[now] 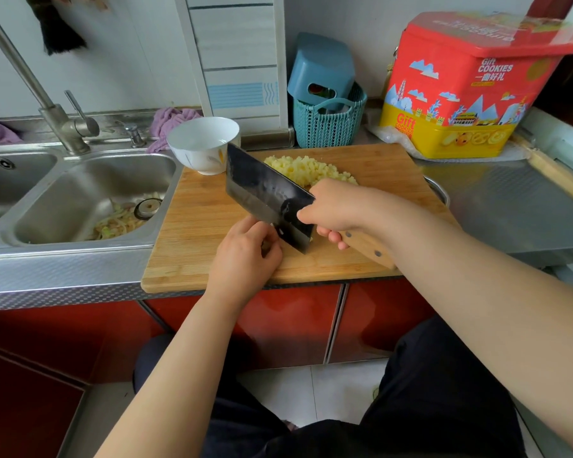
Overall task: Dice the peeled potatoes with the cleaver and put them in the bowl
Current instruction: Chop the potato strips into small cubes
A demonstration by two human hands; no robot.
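Observation:
A wooden cutting board [192, 233] lies on the counter. My right hand [338, 206] grips the wooden handle of a dark cleaver [265, 193], whose blade slants across the board with its heel near the wood. My left hand [245, 252] is curled against the blade's left side, pinning a small potato piece that is almost fully hidden under the fingers. A heap of yellow diced potato [308, 170] sits at the back of the board, behind the blade. A white bowl [202, 143] stands on the board's far left corner; I see no potato in it.
A steel sink [80, 196] with peelings lies left of the board, under a tall faucet [63, 123]. Behind the board stand a teal basket [328, 123] and a red and yellow cookie tin [460, 87]. A metal rim [439, 190] shows at the board's right edge.

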